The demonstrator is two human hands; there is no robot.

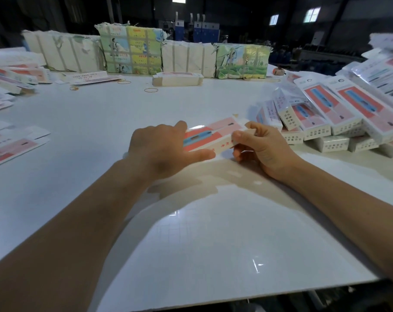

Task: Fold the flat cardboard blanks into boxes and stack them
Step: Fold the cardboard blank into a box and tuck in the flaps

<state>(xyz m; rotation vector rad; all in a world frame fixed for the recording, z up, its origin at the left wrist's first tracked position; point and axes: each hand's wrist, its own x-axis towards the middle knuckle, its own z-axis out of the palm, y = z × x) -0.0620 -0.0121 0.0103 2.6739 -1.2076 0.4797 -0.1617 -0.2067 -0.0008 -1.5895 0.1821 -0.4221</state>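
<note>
While your left hand grips one end and your right hand pinches the other, the box sits mid-frame, its long axis running lower left to upper right.

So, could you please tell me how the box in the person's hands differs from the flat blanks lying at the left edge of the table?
The box in hand is opened into a three-dimensional sleeve, while the flat blanks lie unfolded. The box is held off the table by the left hand and right hand; the blanks rest untouched on the table. Both show the same red, pink and blue print.
</note>
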